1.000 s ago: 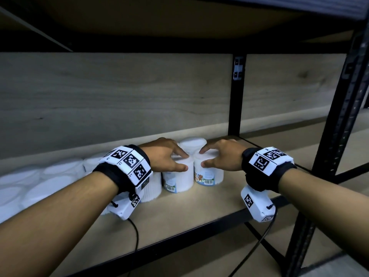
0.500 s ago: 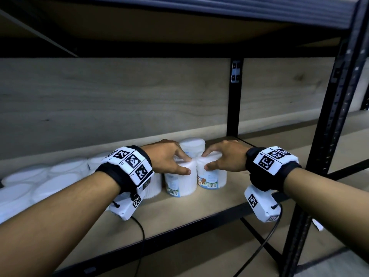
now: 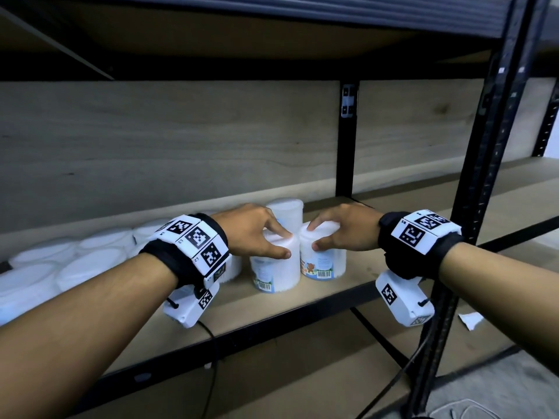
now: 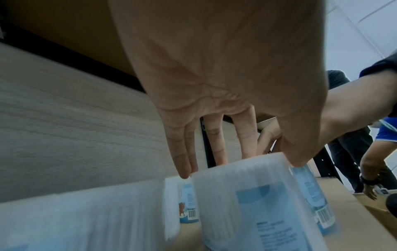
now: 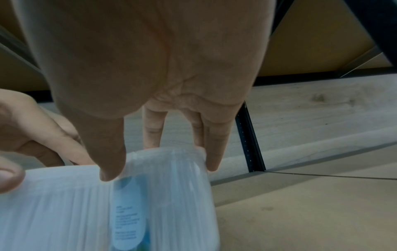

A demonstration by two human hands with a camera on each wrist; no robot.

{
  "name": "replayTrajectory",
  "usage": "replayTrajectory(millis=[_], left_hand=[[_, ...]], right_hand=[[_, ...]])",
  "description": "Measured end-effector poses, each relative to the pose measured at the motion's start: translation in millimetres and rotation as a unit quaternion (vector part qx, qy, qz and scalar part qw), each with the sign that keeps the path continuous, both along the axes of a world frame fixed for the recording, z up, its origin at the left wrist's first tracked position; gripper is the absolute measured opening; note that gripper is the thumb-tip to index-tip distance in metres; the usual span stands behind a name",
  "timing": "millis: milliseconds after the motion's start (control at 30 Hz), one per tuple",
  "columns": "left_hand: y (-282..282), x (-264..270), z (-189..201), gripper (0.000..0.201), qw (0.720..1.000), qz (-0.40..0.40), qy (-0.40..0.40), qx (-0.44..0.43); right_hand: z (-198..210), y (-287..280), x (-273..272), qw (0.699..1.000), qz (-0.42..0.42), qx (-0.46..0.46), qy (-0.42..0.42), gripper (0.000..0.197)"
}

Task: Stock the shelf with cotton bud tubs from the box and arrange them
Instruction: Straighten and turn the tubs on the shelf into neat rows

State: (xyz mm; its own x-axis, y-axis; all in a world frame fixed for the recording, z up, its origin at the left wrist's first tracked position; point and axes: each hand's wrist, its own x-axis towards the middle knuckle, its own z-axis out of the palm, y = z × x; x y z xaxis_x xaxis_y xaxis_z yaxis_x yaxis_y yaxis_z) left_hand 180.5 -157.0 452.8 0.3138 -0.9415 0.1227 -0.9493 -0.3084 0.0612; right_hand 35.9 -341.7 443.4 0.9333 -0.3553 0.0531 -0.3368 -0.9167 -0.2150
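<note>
Two white cotton bud tubs with blue labels stand side by side near the front of the wooden shelf (image 3: 357,276). My left hand (image 3: 287,244) grips the left tub (image 3: 275,269) by its lid from above, thumb in front and fingers behind. My right hand (image 3: 313,237) grips the right tub (image 3: 323,258) the same way. In the left wrist view my left hand (image 4: 240,166) spans the left tub (image 4: 247,203). In the right wrist view my right hand (image 5: 161,169) spans the right tub (image 5: 171,203). A third tub (image 3: 286,210) stands just behind them.
Rows of tubs (image 3: 90,261) fill the shelf to the left. A black upright (image 3: 344,146) stands at the back and a front post (image 3: 484,176) right beside my right wrist. Another shelf board hangs low overhead. Other people (image 4: 354,135) work at the right.
Both hands keep their grip on the two tubs, which have shifted slightly toward the shelf's front edge. The head view has tilted a little.
</note>
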Motion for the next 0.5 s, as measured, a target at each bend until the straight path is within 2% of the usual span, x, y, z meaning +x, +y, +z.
replayTrajectory(millis=[500], left_hand=[[14.1, -36.5, 6.0, 0.052, 1.0, -0.001, -0.008, 0.018]], right_hand=[[8.6, 9.6, -33.2, 1.0, 0.007, -0.002, 0.015, 0.046]])
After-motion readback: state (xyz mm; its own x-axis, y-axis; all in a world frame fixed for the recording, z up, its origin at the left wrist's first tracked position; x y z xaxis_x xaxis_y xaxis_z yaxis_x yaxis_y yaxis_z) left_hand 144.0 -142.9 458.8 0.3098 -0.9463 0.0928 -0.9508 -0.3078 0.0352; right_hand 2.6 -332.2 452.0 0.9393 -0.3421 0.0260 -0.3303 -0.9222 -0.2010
